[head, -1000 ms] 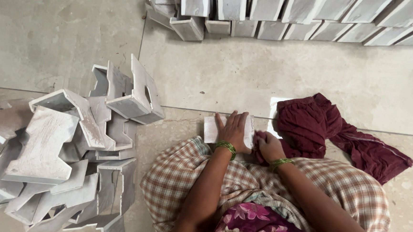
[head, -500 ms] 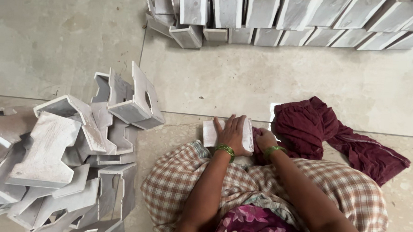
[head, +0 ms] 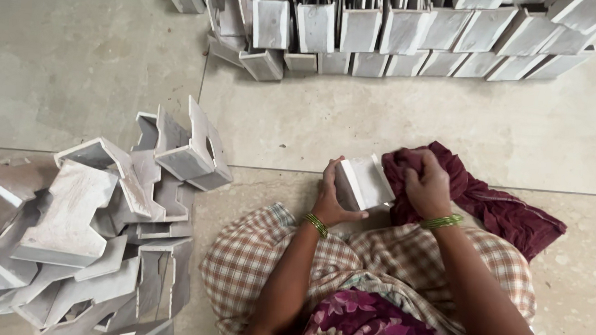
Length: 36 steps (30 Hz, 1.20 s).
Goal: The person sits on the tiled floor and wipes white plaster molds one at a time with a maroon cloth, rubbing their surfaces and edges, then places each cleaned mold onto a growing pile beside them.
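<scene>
One grey piece (head: pixel 367 183) sits gripped in left hand (head: pixel 330 197) fingers; right hand (head: pixel 426 186) clenches one maroon cloth (head: pixel 489 203) against it.

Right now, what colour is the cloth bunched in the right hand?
Dark maroon. The cloth shows best in the head view, gripped by the right hand.

This is looking like a small workshop floor, the kind where pieces get finished by hand. A loose heap of grey channel-shaped pieces (head: pixel 81 223) is lying on the left, and matching ones are standing in neat rows (head: pixel 403 29) along the far side. Someone is sitting straight on the bare, dusty stone-tiled floor (head: pixel 77 50), working among the piles.
</scene>
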Tool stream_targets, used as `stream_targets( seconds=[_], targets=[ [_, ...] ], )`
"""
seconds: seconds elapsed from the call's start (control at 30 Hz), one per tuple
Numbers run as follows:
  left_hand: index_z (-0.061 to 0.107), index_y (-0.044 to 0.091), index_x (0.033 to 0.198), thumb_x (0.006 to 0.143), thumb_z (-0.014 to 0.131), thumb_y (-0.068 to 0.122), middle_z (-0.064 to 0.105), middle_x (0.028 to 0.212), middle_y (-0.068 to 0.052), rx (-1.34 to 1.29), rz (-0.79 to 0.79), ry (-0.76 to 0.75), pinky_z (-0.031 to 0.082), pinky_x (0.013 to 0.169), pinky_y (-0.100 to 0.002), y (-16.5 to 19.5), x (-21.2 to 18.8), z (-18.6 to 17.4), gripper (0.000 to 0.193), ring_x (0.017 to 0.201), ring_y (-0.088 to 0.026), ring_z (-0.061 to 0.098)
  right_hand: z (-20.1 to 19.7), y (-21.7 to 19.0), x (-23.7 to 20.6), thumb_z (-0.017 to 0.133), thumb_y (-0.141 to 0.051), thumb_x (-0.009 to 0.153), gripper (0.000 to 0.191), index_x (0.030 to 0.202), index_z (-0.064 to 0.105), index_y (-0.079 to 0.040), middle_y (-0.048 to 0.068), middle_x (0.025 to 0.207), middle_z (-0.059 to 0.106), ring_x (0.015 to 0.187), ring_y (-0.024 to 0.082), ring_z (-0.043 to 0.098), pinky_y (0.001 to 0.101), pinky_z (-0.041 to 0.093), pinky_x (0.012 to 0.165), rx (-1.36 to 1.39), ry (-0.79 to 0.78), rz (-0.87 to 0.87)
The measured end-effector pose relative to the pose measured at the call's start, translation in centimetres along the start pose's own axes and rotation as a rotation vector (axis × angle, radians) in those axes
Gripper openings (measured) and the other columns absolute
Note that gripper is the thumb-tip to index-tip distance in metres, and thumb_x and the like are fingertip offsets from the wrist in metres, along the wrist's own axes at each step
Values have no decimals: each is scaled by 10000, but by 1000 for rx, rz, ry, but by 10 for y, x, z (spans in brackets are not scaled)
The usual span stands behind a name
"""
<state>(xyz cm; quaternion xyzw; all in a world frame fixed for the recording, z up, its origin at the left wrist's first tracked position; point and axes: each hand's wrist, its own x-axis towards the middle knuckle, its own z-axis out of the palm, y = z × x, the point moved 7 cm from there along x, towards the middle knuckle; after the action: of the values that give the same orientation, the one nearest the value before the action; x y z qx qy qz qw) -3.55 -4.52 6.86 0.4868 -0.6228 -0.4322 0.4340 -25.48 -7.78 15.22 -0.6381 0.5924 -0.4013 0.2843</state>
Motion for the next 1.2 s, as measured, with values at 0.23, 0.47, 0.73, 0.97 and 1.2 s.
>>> stream_targets(
  seconds=[0.23,0.47,0.73,0.97,1.2],
  targets=[
    [-16,128,1675,532,1000,314,218,1707,-231,-13,87,-80,304,1285,-498,-4,-10,3,1540,1592,-392,259,66,-35,-25,733,-153,946,162,1095,704,-98,82,973,706,799,246,713,372,595,681,-286,-98,-425],
    [-127,130,1603,510,984,332,183,1630,-301,228,-55,-47,386,1169,-504,-12,-26,5,1572,1472,-439,318,83,-45,-74,714,-187,886,386,1271,717,-161,61,1168,683,995,245,719,347,617,757,-476,-279,-739],
    [-20,149,1624,491,953,301,275,1589,-280,152,-132,-28,407,1194,-484,-18,-25,4,1501,1447,-426,389,80,-12,-25,768,-235,932,214,1133,741,-166,49,1084,707,910,198,719,327,615,623,-561,-175,-508],
    [5,158,1616,531,985,360,302,1591,-263,227,-173,-62,412,1183,-483,-28,-24,7,1476,1427,-416,421,99,-28,-87,723,-127,893,278,1170,735,-148,58,1058,703,914,209,725,307,619,585,-464,-408,-680],
    [-44,111,1575,478,991,383,300,1567,-265,241,-104,-45,417,1149,-476,-21,-18,4,1533,1428,-414,404,118,-43,-27,722,-126,895,250,1137,732,-187,40,1099,687,930,218,724,352,615,614,-559,-282,-500]
  ],
)
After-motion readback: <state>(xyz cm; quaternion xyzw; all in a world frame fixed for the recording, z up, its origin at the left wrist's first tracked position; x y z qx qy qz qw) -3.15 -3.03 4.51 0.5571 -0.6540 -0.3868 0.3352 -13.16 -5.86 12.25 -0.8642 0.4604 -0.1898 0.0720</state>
